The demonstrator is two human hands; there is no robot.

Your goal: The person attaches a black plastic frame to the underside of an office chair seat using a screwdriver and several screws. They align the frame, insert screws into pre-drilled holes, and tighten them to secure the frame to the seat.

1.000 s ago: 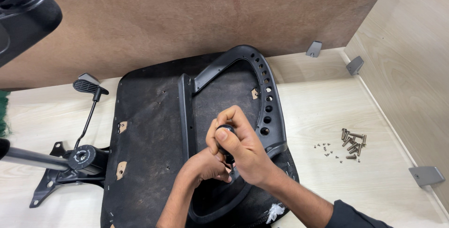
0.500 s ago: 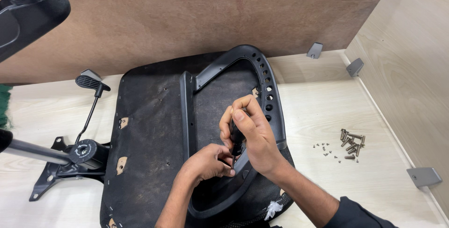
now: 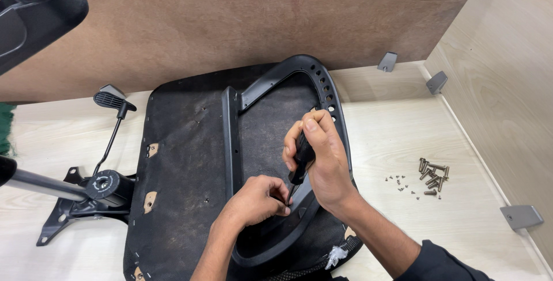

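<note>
Head view: upturned chair seat on pale worktop, screwdriver held over black armrest frame.

Chair seat underside (image 3: 184,177) is laid flat, with the looped armrest frame (image 3: 331,108) set on its right half. The screwdriver (image 3: 299,166) is gripped in the closed right hand (image 3: 325,163), long axis steeply tilted, tip pointed down-left toward the left hand (image 3: 256,200). Left-hand fingers are curled and pinched just beside the tip; what is pinched cannot be told. Loose screws (image 3: 432,174) are seen well apart to the right; the seat mechanism (image 3: 101,191) lies left.
</note>
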